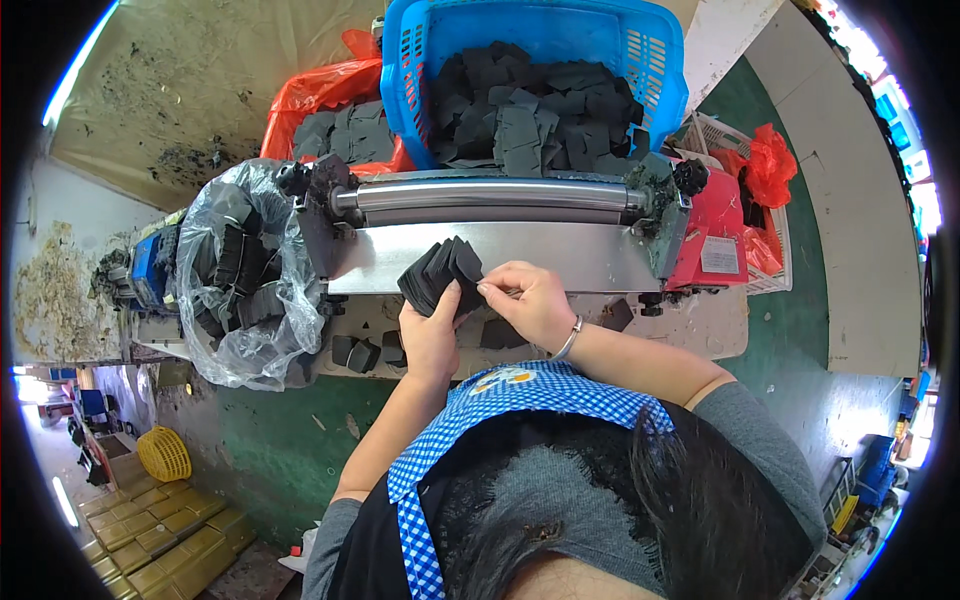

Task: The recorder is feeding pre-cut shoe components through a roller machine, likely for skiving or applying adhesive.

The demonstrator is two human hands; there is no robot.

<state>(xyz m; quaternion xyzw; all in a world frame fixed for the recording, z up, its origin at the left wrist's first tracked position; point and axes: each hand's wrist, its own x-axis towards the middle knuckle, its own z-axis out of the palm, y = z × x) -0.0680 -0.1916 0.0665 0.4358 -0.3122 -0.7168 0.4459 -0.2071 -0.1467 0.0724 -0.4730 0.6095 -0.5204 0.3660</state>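
Note:
My left hand point(428, 338) is closed around a fanned stack of thin black flat pieces point(440, 270), with the thumb pressed on the near side. The pieces look like cut rubber or foam; I cannot tell which. At the stack's right edge, the thumb and fingers of my right hand point(532, 302) pinch the edge of one black piece. Both hands are over the near edge of a machine's shiny metal feed plate point(570, 255). Beyond the plate lies a steel roller point(490, 196) between two dark brackets.
Behind the roller a blue basket point(408, 85) holds a heap of black pieces. A clear plastic bag point(235, 355) of similar pieces is at the left. Loose black pieces point(356, 353) lie on the near ledge. A red housing point(712, 225) and white crate point(778, 284) are at the right.

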